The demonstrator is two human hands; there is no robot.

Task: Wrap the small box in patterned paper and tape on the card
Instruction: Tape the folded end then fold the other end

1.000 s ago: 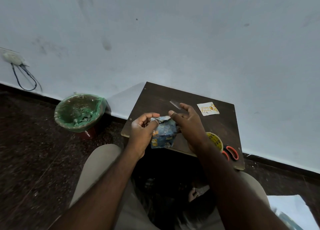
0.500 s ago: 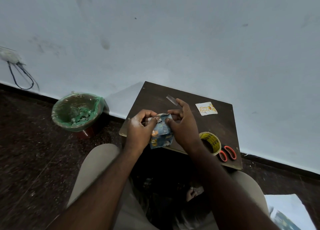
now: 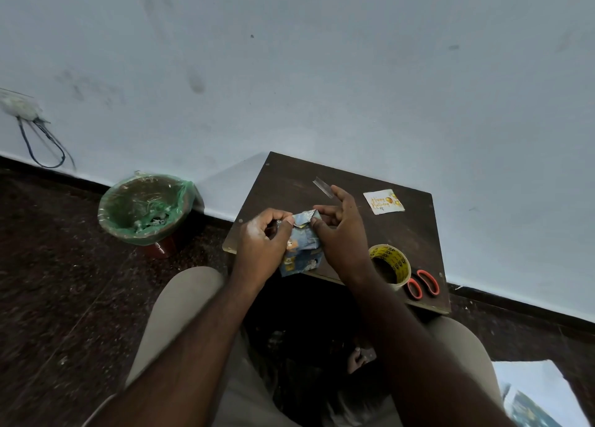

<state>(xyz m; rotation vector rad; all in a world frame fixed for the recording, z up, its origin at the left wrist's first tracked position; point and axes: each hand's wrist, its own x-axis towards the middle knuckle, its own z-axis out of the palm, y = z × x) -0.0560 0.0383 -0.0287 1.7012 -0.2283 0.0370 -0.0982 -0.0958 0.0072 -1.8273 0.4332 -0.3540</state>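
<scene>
Small box [image 3: 301,249], paper-wrapped, long axis pointing away from the person. Left hand [image 3: 262,243] grips its side. Right hand [image 3: 341,233] pinches the far flap [image 3: 306,217], with the tape strip [image 3: 323,186] at its fingertip just beyond.

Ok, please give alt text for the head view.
The left hand and right hand hold a small box wrapped in blue patterned paper over a dark board. A tape strip sticks to a right fingertip; a card, tape roll and scissors lie there.
</scene>
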